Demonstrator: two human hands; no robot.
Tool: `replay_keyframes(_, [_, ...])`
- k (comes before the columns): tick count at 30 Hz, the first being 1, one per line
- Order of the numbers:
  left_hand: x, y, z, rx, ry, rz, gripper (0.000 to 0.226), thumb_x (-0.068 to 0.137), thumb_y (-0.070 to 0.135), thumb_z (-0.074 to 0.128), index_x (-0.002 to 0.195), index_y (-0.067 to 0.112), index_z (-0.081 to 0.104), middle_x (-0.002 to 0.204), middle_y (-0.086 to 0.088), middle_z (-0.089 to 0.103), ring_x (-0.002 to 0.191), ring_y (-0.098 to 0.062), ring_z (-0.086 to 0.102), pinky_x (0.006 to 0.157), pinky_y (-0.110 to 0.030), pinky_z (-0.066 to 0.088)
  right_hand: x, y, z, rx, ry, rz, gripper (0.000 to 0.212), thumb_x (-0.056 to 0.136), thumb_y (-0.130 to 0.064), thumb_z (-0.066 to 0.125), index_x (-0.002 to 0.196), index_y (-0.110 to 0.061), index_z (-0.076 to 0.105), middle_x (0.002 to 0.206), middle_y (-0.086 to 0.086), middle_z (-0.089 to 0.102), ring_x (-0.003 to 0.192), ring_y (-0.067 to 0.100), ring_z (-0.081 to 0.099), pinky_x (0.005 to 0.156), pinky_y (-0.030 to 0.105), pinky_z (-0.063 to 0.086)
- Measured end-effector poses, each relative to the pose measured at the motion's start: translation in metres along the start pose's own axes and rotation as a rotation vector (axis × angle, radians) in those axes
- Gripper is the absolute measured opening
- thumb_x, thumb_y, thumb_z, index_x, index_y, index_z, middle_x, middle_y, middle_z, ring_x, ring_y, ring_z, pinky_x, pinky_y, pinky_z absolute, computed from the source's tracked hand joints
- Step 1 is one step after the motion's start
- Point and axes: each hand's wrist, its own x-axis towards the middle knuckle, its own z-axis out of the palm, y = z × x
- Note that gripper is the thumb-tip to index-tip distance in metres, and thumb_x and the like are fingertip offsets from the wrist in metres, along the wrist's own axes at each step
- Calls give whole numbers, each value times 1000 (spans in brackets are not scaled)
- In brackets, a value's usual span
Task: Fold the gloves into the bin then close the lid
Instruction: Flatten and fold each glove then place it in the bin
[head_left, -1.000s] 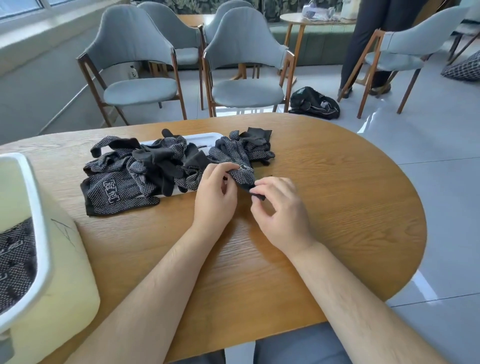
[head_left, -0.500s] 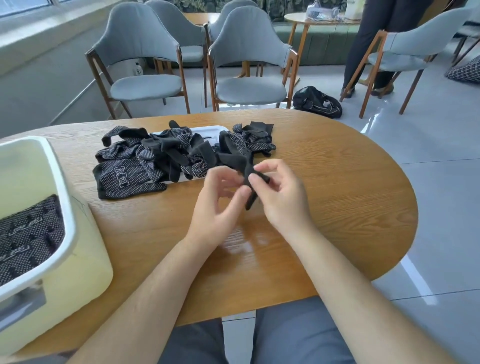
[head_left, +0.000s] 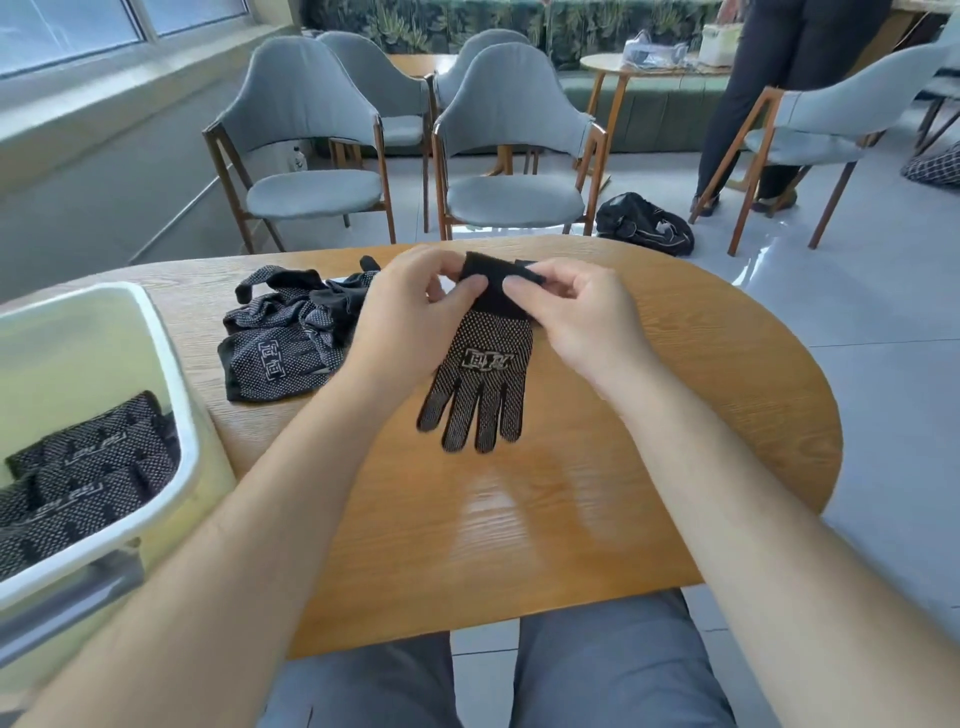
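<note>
A black glove with white dots (head_left: 480, 379) hangs over the table, fingers pointing toward me. My left hand (head_left: 410, 312) and my right hand (head_left: 576, 312) each pinch its black cuff, one on each side. To the left lies a pile of several more black dotted gloves (head_left: 291, 332) on the wooden table (head_left: 649, 441). The pale yellow bin (head_left: 171, 395) with a white rim stands at the near left, with folded gloves (head_left: 83, 483) inside. I see no lid in this view.
Grey chairs with wooden legs (head_left: 511, 156) stand beyond the table's far edge. A black bag (head_left: 641, 223) lies on the floor. A person in dark trousers (head_left: 769, 93) stands at the back right by a small round table (head_left: 654, 67).
Both hands lifted one glove away from the pile and it now hangs spread out by its cuff. The view has shifted, so the bin shows more at the left.
</note>
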Motion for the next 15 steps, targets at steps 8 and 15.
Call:
replay_keyframes(8, [-43, -18, -2, 53, -4, 259, 14, 86, 10, 69, 99, 14, 71, 94, 8, 66, 86, -8, 58, 75, -27, 49, -41, 30, -10, -186, 12, -436, 14, 92, -16, 76, 106, -20, 78, 81, -7, 64, 76, 6, 57, 68, 20, 43])
replay_keyframes(15, [-121, -83, 12, 151, -392, 303, 8, 90, 28, 69, 93, 20, 72, 113, 14, 68, 107, -14, 58, 87, -43, 51, -113, 91, 1, -409, -278, -336, 13, 91, -31, 75, 102, -27, 80, 74, -16, 59, 73, -2, 51, 67, 19, 46])
